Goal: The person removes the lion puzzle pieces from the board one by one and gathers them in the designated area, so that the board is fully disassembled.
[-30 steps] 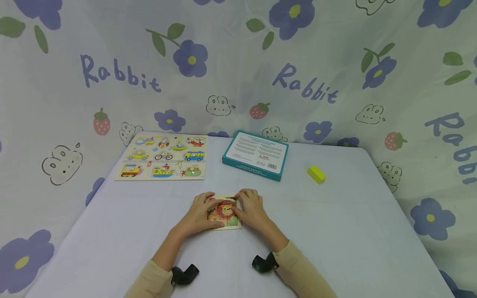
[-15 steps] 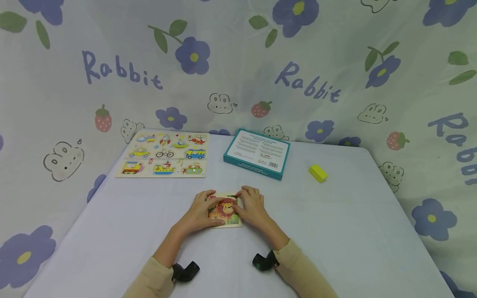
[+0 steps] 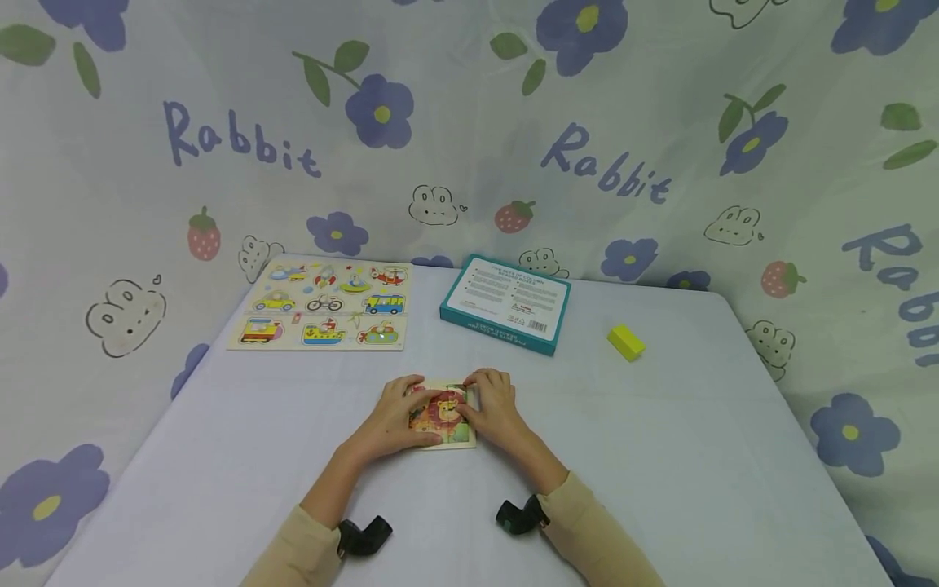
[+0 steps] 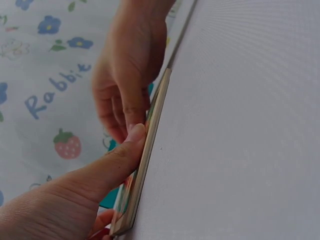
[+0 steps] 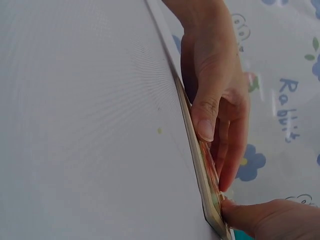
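Note:
A small square wooden jigsaw puzzle (image 3: 446, 410) with a lion picture lies in its pale frame near the middle of the white table. My left hand (image 3: 392, 417) grips its left side, thumb along the lower part and index finger across the upper part. On the other side, my right hand (image 3: 500, 413) holds the right edge, its thumb on the picture and its fingers at the far right corner. The left wrist view shows the left thumb on the puzzle's near edge (image 4: 145, 155). In the right wrist view, the right thumb touches the puzzle face. Fingers partly cover the picture.
A vehicle peg board (image 3: 323, 307) lies at the back left. To its right is a teal box (image 3: 506, 303), its printed white side up. A yellow block (image 3: 626, 342) sits farther right. Behind the table (image 3: 697, 456) hangs a rabbit-and-flower patterned cloth (image 3: 469, 122).
The camera view has shifted slightly. Both hands stay on the puzzle in nearly the same pose; the right fingers have moved very little.

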Demonstrator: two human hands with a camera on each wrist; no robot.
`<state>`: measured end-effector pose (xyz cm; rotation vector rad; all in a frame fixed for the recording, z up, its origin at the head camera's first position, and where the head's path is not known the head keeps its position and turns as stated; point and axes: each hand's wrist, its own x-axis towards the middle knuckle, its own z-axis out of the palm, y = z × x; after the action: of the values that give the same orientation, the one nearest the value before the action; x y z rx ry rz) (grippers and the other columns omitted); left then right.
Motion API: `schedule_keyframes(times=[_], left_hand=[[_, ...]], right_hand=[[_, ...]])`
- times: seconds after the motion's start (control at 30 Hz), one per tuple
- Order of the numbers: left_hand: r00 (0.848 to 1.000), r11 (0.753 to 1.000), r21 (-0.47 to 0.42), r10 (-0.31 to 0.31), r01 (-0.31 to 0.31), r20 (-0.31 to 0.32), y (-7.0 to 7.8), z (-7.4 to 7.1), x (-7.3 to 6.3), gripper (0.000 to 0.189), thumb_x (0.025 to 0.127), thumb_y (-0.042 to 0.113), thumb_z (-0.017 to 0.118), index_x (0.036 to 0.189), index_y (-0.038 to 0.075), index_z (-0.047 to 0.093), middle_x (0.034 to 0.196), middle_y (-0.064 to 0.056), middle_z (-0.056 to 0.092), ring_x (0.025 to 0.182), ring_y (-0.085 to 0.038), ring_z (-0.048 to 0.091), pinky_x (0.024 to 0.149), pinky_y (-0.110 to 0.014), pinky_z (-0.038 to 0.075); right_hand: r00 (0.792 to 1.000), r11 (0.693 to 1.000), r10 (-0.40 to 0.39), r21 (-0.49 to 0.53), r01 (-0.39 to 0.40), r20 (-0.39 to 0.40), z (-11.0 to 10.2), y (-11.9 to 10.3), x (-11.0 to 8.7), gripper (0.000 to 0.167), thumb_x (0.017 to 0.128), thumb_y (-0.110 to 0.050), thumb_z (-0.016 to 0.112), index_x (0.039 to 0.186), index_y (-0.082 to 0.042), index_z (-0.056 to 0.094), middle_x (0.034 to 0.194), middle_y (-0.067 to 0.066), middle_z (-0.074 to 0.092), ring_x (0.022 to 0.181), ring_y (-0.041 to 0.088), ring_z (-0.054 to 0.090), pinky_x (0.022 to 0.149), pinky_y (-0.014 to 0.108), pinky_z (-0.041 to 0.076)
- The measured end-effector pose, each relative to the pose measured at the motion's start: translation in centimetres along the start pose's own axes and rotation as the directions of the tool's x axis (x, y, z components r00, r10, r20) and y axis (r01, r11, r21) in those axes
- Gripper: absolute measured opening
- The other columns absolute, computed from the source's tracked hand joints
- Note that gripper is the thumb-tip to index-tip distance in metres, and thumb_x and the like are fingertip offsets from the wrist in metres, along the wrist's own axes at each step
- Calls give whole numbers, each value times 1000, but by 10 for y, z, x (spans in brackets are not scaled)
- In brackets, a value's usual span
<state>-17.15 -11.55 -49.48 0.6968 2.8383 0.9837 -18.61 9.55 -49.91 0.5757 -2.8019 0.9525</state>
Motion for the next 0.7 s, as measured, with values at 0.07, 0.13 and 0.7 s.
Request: schedule_keyframes(times=[0.07,0.13,0.7], left_hand=[[1000,1000,-3,-6,6,2,-1,0,0,69,67,50,76,126,20,57,138,-13,34,127,-34,25,96,-56,27],[1000,1000,-7,-11,11,1,-1,1,0,69,67,51,76,125,21,57,138,-13,34,127,-34,25,96,-55,27],[1000,1000,8,12,-12,-28,-3,3,-1,69,66,50,76,126,21,57,137,-14,36,126,-35,27,95,-56,28]], right_hand=[[1000,1000,-10,9,10,-10,0,0,0,36,78,-22,74,105,-9,55,112,10,52,104,27,39,84,43,31],[1000,1000,-20,8,20,-20,1,0,0,36,77,-21,74,105,-9,54,108,8,54,101,24,40,83,41,31],[997,982,2,190,13,-78,2,1,0,18,84,-9,66,98,-11,55,85,-2,60,79,12,45,67,28,36]])
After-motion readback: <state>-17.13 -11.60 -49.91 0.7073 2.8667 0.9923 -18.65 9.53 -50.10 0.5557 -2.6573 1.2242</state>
